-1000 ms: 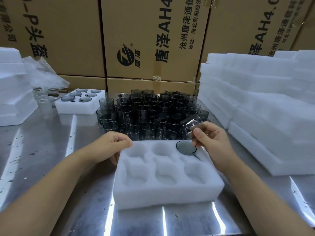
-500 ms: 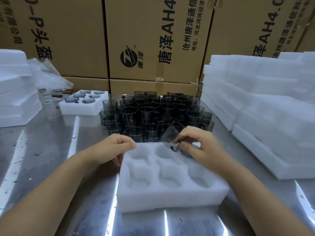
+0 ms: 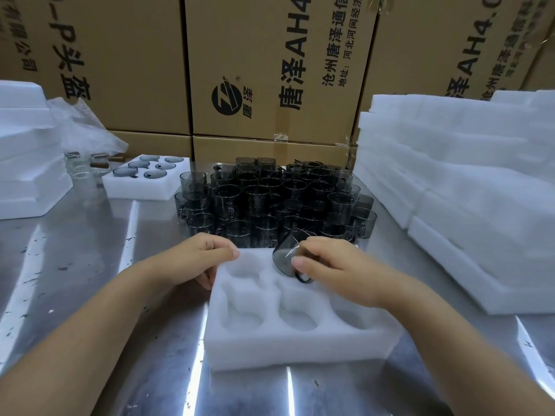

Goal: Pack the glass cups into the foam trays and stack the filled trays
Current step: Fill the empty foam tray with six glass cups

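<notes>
A white foam tray with several round pockets lies on the metal table in front of me. My left hand grips its far left corner. My right hand holds a smoked glass cup by its handle side, tilted over the tray's far middle pocket. The far right pocket is hidden under my right hand. A dense cluster of the same grey glass cups stands just behind the tray.
A filled foam tray sits at the back left near clear glasses and a plastic bag. Foam stacks stand at the left and right. Cardboard boxes wall the back.
My right hand carried the cup from above the far right pocket leftward and down to the far middle pocket. My left hand stayed on the tray's corner.
</notes>
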